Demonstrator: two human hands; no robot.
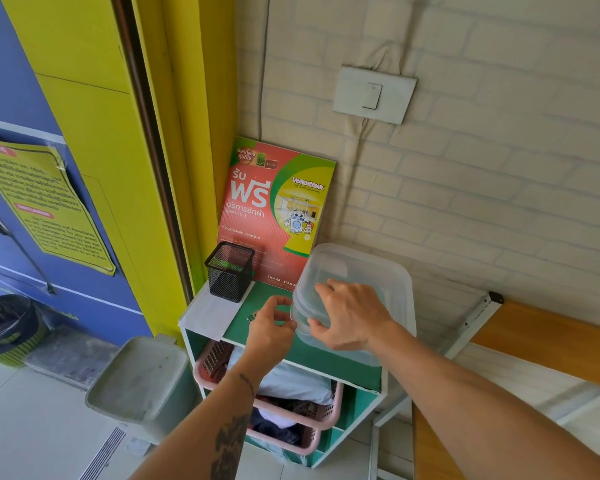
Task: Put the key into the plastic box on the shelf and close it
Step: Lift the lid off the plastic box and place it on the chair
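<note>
A clear plastic box [392,282] with a translucent lid [347,261] stands on the right side of the green top of a small shelf [267,299]. My right hand [350,317] lies over the box's near left corner, fingers curled around the lid's edge. My left hand [272,327] presses against the box's left side, its fingers bent on the rim. A small metallic thing, seemingly the key [252,317], lies on the green top just left of my left hand, partly hidden by it.
A black mesh pen holder [229,270] stands at the shelf's left rear, and a red and green laundry poster [274,209] leans on the wall behind. Pink baskets [326,400] with clothes fill the shelf below. A grey bin [139,379] stands left, a wooden bench [548,337] right.
</note>
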